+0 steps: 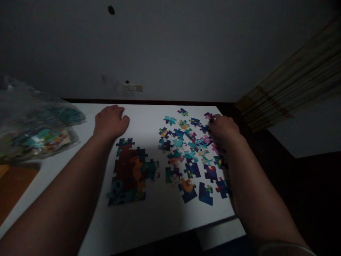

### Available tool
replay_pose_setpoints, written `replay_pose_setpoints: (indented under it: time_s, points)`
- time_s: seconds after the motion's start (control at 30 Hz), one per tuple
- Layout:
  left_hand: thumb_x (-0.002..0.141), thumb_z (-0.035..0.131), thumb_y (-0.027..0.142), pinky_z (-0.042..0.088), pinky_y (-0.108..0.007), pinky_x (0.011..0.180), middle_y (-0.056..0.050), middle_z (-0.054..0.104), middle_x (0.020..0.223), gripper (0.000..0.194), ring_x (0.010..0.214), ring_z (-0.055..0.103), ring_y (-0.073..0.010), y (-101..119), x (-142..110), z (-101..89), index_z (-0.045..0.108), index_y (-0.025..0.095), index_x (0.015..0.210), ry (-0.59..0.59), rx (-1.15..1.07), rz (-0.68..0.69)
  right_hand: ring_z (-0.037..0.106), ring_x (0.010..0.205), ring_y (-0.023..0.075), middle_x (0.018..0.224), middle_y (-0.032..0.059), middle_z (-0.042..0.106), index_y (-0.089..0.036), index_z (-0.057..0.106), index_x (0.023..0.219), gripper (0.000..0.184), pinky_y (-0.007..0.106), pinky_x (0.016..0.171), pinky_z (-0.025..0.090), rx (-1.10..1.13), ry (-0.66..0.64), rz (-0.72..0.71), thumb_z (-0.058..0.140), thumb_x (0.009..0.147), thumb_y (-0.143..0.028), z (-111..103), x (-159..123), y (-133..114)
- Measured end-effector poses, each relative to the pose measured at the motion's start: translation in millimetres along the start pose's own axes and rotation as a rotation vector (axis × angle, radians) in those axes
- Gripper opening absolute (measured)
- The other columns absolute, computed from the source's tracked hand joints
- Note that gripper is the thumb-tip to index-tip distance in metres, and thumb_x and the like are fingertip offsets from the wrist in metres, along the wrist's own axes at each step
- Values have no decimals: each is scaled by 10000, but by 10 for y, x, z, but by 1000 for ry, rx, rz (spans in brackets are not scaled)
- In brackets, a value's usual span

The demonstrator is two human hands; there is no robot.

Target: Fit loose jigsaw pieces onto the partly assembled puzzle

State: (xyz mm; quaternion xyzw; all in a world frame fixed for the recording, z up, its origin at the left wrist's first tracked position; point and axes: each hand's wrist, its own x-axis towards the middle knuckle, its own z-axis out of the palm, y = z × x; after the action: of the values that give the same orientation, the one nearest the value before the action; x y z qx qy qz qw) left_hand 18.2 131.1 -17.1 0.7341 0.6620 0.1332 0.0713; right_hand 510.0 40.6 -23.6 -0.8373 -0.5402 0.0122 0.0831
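My left hand [110, 122] rests on the white table [149, 122] with its thumb apart and nothing in it. Just below it lies a partly joined jigsaw puzzle [128, 172] with a brown and orange figure and teal parts at the bottom. At the table's right side, my right hand [226, 126] has its fingers curled at the edge of a purple puzzle piece [208, 116]; the fingertips are partly hidden and dark. Many loose puzzle pieces [192, 169] are spread left of and below that hand, some overlapping. Part of the spread is hidden behind my right forearm.
Clear plastic bags [39, 138] with colourful pieces stand at the left, beside an orange-brown surface [16, 185]. A grey wall [170, 53] with sockets [132, 87] rises behind the table. At right hangs a striped curtain [290, 78]. The room is dim.
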Motion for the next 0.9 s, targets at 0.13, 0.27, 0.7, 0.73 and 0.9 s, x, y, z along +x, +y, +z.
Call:
replay_pose_setpoints:
  time_s: [0.13,0.27,0.7,0.73,0.9]
  points:
    - [1046,556,488,404,-708,1446,-148,640,1842,652,1740,520,-472,26,-39,12,749,262,1627,10,-20,12,808,1276,596,1338,425,819,-104,846,1378,540,729,1054,628,44,-1,20,876,974,-461,-74,59,89]
    - [1077,556,431,374,-705,1466,-165,633,1849,611,1751,509,-475,52,-54,34,759,234,1618,16,-43,0,824,1244,565,1247,223,864,-350,864,1389,462,758,1039,633,202,107,-49,835,1010,-611,-264,-13,17]
    - [1078,524,420,300,-704,1513,-168,599,1857,640,1777,458,-461,51,-45,69,716,200,1647,2,-59,6,892,862,325,952,82,925,-306,974,1039,309,506,733,760,894,-723,-433,1054,852,-540,-223,-921,-1392]
    - [1082,514,422,297,-695,1512,-169,594,1858,644,1780,455,-463,59,-48,67,709,193,1651,1,-54,7,888,846,309,951,81,926,-302,976,1049,312,491,725,763,899,-738,-432,1051,856,-535,-220,-942,-1414]
    - [1090,519,413,320,-695,1492,-189,607,1842,637,1775,464,-478,100,-72,45,722,159,1638,11,-53,5,895,877,304,1022,92,934,-297,962,1102,343,482,722,778,933,-759,-371,1035,857,-527,-241,-966,-1427]
